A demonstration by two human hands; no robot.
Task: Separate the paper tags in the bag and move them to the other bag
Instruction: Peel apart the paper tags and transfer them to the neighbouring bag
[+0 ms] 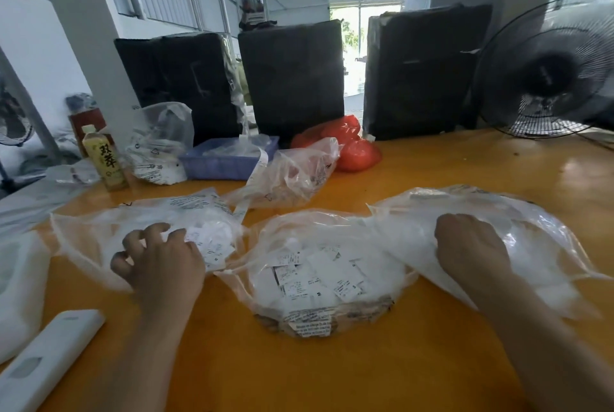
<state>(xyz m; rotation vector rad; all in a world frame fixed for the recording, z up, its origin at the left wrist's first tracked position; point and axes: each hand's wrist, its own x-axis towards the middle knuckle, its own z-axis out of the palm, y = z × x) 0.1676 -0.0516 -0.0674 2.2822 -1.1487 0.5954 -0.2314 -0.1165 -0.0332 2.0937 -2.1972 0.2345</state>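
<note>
My left hand (162,262) rests with curled fingers on the left clear bag (99,239), beside a clump of paper tags (212,242) inside it. My right hand (471,249) lies knuckles-up on the right bag (531,232); whether it pinches anything, I cannot tell. Between them, the middle bag (319,278) holds loose tags. I judge I'm reaching for tags; next comes peeling some apart.

My left hand (159,262) lies palm down, forearm extended from the near edge of the table, fingers curled and spread, fingertips bent downward. My right hand (471,245) is also palm down, knuckles raised, fingers curled under and hidden from view. Both forearms are bare and angle inward.
</note>
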